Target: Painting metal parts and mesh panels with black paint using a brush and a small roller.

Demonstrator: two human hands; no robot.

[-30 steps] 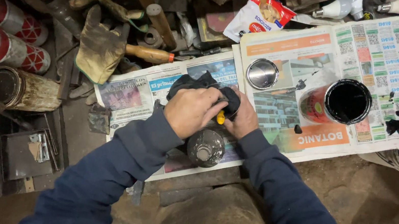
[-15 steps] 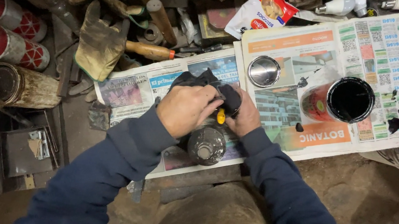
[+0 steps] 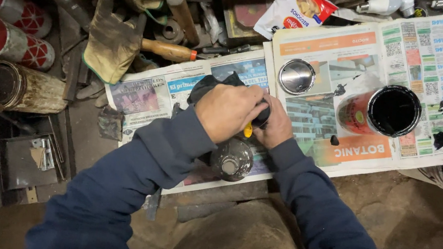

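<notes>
- At the centre of the frame, the left hand presses a dark cloth down, fingers curled over it.
- The right hand is tucked under it, fingers closed on a yellow-handled tool; its working end is hidden.
- Just below both hands, a dark round metal part rests on the newspaper covering the worktop.
- Step in hand, as I judge it: wiping or working the part; a firm, steady grip matters.
- An open tin of black paint and its lid sit right of centre.
</notes>
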